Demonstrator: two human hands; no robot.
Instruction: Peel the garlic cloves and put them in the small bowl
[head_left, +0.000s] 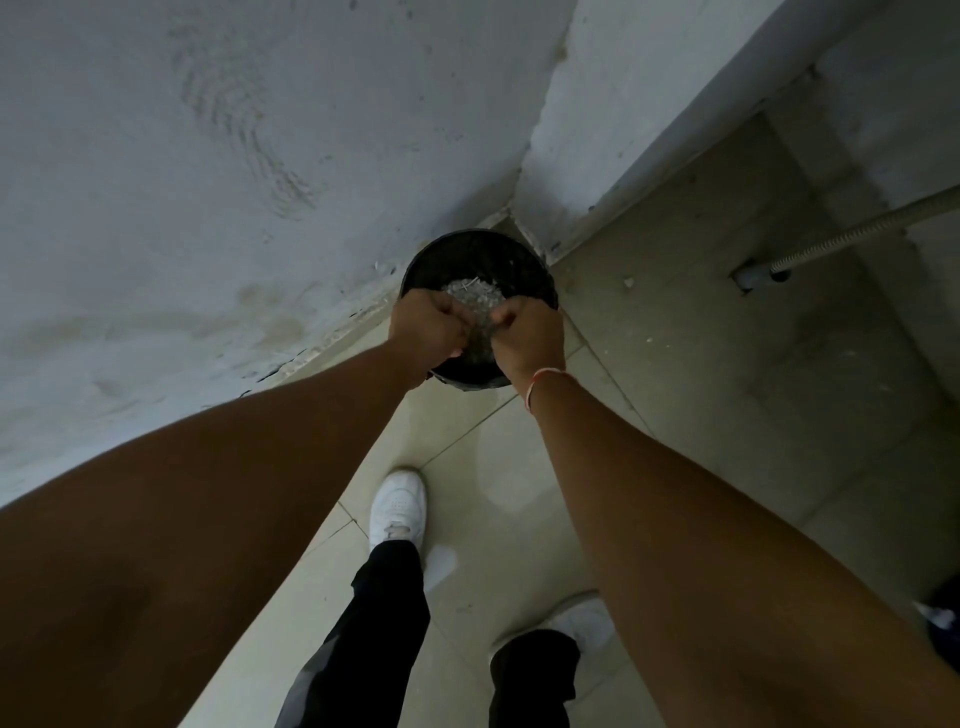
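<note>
I stand over a round black bin (524, 270) that sits on the floor in the corner of the room. My left hand (428, 330) and my right hand (527, 338) are close together above its opening, both with fingers curled. Between them is a pale, papery mass of garlic skins (475, 301), and each hand grips an edge of it. How much of the skins lies inside the bin I cannot tell. A thin orange band circles my right wrist. No garlic cloves and no small bowl are in view.
A rough white wall (234, 182) runs along the left, and another wall meets it behind the bin. The floor is pale tile (675, 338). A metal hose (852, 228) enters a floor fitting at the right. My white shoes (397, 509) and black trousers are below.
</note>
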